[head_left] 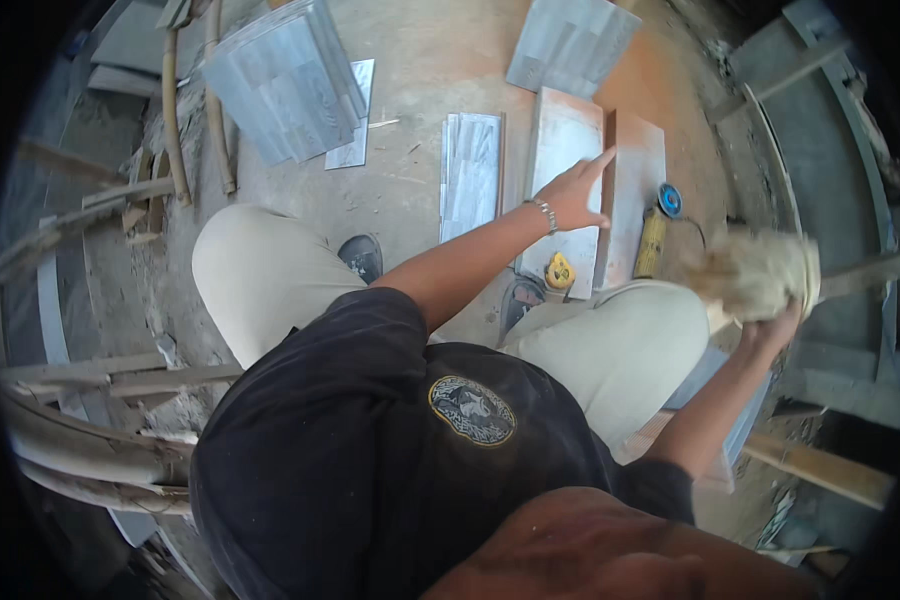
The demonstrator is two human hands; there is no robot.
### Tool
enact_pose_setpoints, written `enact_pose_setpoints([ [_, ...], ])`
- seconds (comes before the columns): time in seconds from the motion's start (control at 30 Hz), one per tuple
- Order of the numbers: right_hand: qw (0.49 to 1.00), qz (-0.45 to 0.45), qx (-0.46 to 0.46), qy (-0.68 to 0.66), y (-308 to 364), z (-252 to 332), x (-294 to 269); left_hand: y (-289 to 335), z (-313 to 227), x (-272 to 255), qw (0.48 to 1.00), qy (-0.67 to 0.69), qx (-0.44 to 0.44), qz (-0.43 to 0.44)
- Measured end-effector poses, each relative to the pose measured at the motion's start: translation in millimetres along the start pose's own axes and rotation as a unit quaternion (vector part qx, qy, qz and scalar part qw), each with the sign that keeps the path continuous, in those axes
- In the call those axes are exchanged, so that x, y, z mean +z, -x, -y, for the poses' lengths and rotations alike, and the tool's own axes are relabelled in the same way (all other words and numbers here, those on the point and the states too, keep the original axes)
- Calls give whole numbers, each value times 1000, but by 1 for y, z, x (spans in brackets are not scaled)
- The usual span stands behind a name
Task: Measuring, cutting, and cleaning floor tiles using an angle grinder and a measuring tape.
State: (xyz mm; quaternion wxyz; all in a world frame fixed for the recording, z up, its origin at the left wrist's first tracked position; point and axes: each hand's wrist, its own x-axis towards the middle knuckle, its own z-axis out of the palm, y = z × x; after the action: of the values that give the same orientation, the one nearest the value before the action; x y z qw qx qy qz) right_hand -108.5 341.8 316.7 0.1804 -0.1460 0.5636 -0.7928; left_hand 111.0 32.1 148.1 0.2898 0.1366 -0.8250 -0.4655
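Observation:
My left hand (574, 198), with a bracelet at the wrist, reaches over the pale tiles on the floor. Its fingers are stretched out, thumb apart, and nothing is in it. Beneath it lies a whitish tile (560, 140), with a reddish, dust-covered tile (632, 200) alongside. My right hand (773, 325) is raised at the right, gripping a crumpled tan cloth (755, 275), blurred by motion. Between the two hands lies a yellow angle grinder (652, 240) with a blue disc. A yellow tape measure (560, 270) sits by my foot, below my left hand.
Stacked grey wood-look tiles (285, 85) stand at the far left; further ones (573, 45) lie at the back. Narrow cut pieces (470, 170) rest near my feet. Bamboo poles (175, 120) and timbers line the left side. Planks (820, 465) cross the right. Reddish dust covers the floor.

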Motion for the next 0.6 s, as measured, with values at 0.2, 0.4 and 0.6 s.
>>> enact_pose_setpoints([
  [0.2,963,153,220,32,44,-70,203,-80,-33,-50,969,-113,153,-157],
  [0.4,852,336,-42,399,54,-62,163,-72,0,-252,872,-410,-140,-227],
  [0.6,788,-127,-369,477,87,-16,-4,-21,45,-303,649,-561,-476,-195],
])
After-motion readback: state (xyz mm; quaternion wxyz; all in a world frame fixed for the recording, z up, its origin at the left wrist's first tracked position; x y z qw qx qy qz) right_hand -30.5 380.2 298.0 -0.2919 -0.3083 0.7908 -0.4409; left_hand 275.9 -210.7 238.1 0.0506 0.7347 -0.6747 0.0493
